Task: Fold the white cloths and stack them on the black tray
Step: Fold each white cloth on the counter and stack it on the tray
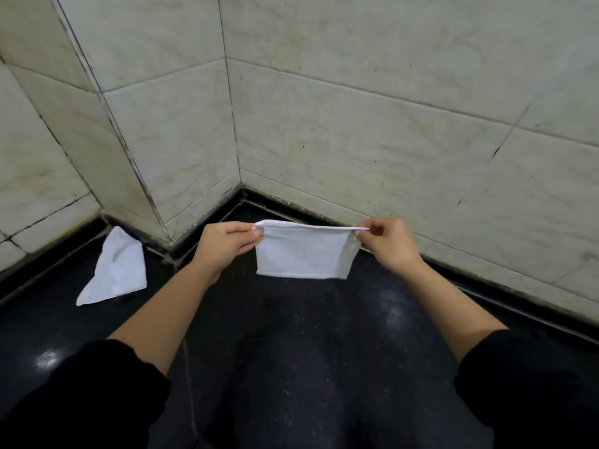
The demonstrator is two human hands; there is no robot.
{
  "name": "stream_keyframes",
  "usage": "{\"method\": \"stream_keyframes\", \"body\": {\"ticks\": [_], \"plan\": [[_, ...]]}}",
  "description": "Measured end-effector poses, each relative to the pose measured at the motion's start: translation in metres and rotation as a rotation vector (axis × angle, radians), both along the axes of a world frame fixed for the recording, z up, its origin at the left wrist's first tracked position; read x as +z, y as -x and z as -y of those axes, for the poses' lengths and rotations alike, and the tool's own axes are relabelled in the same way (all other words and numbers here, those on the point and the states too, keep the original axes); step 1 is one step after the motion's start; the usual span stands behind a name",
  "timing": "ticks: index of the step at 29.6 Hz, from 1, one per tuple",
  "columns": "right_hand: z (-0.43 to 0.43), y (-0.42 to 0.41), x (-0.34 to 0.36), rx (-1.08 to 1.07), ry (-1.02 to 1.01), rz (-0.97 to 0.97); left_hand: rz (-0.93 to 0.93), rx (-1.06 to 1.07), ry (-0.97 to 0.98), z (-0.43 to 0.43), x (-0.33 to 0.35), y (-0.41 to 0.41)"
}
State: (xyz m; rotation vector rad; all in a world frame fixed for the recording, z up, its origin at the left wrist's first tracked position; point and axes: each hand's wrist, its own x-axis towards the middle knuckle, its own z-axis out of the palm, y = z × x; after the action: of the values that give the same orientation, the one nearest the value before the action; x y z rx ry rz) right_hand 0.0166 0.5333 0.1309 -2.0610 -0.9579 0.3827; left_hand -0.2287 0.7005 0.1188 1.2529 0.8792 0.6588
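Cream marble-patterned wall tiles with dark, soiled joints meet at an inner corner. A tiled pier projects forward on the left. At the foot of the walls runs a glossy black speckled surface, which shows pale reflections of light.

The person's two bare forearms extend from black sleeves into the centre of the view. Between the hands a folded white cloth is held stretched by its upper edge, in front of the corner and above the black surface. It hangs as a flat, roughly rectangular panel. The doubled layers show along the top edge and down the right side. Whether its lower edge touches the surface cannot be told.

The left hand pinches the upper left corner of the cloth between thumb and curled fingers. The right hand pinches the upper right corner in the same manner, with the fingertips drawn close together on the edge. The hands are level with each other, and the top edge runs taut between them.

A second white cloth lies on the black surface to the left, well apart from the held one. It is loosely creased into a rough triangle. Its upper point rests against the base of the pier, and its broad end is spread towards the viewer.
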Motion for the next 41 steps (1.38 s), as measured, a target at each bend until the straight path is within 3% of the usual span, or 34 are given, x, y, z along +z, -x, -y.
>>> {"method": "stream_keyframes", "body": {"ticks": [4, 9, 15, 18, 21, 32, 41], "plan": [[0.015, 0.001, 0.005, 0.066, 0.003, 0.063, -0.032, -0.055, -0.031, 0.005, -0.003, 0.010], [0.048, 0.001, -0.024, 0.158, 0.057, -0.114, -0.147, -0.216, 0.073, 0.027, -0.026, 0.038], [0.095, 0.010, -0.082, 0.332, 0.385, -0.510, -0.419, -0.498, 0.266, 0.063, -0.079, 0.069], [0.106, 0.019, -0.101, 0.358, 0.566, -0.563, -0.531, -0.538, 0.309, 0.079, -0.099, 0.075], [0.108, 0.022, -0.112, 0.319, 0.599, -0.582, -0.566, -0.507, 0.355, 0.086, -0.114, 0.077], [0.059, 0.013, -0.139, 0.036, 0.332, -0.623, -0.554, -0.159, 0.321, 0.072, -0.127, 0.054], [0.026, 0.012, -0.169, -0.174, 0.283, -0.539, -0.547, -0.016, 0.331, 0.062, -0.147, 0.036]]}}
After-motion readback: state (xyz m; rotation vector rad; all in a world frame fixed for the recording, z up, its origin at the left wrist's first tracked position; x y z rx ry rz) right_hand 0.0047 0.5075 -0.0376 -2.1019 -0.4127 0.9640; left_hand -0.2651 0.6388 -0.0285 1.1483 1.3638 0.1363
